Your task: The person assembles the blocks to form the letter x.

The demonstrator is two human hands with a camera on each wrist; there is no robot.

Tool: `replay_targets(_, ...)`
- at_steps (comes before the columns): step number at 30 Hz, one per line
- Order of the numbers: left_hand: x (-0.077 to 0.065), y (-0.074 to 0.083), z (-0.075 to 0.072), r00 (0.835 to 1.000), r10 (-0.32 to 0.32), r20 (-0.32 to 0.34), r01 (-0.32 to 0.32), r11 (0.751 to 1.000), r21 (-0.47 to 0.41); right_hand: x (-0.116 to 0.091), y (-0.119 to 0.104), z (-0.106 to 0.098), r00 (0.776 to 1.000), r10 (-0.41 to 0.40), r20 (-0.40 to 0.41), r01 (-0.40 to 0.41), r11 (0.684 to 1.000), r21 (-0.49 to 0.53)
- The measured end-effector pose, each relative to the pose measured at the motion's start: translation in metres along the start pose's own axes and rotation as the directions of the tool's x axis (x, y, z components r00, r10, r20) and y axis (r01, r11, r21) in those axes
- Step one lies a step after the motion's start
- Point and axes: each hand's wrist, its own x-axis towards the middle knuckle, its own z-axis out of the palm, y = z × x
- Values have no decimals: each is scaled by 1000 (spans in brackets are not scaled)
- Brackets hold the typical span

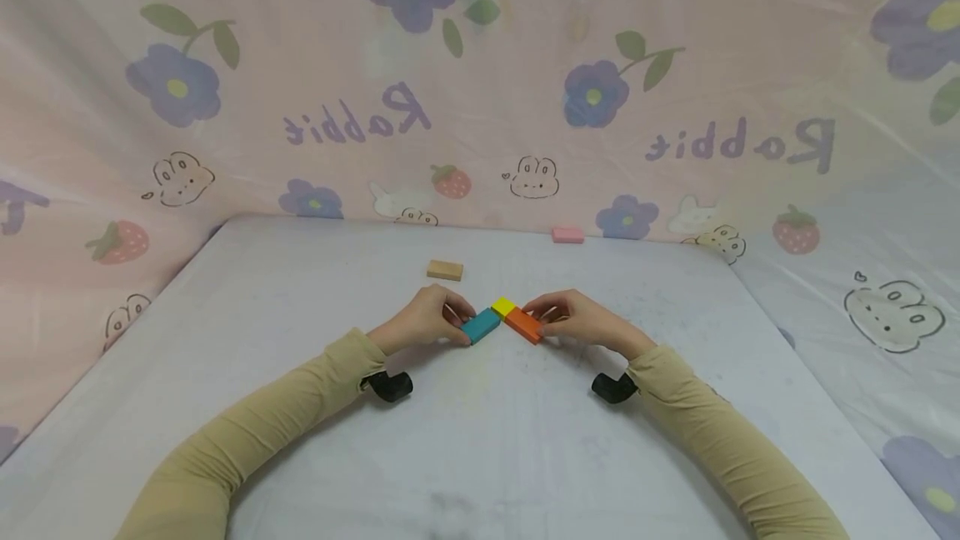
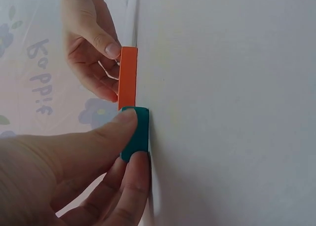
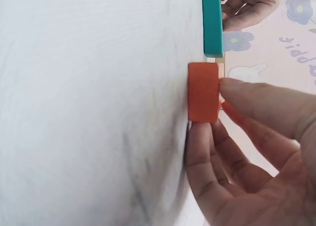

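Slanting toward the orange block [image 1: 523,325], the blue-green block [image 1: 481,326] is held low at the white table [image 1: 450,457] by the left hand [image 1: 427,317]. It is pinched tight, with the thumb on one face and a finger at its end. The orange block is pinched by the right hand [image 1: 581,322] in much the same way (a bit like a mirror). The fingers of both hands are kept narrow, just as far apart as each block needs.

Between the far ends of these two, a yellow block [image 1: 503,307] is seen, so a pointy roof shape is made by all three. Whether the blue-green block and the yellow one really touch cannot be told.

Past the left hand, a plain wooden block [image 1: 445,270] is left lying by itself. At the back edge, a pink block [image 1: 567,235] is set near the cloth [image 1: 487,107], which is covered with purple flowers [image 1: 174,87] and bunny faces [image 1: 534,177]. Both arms are covered by tan sleeves [image 1: 285,419].
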Motion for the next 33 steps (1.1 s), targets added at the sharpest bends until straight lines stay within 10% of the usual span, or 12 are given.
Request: replay_targets(33,2,0,3,1000,-11,1,11,1000,-17,0,3,0,1000,-4,-4,4,1000,-7)
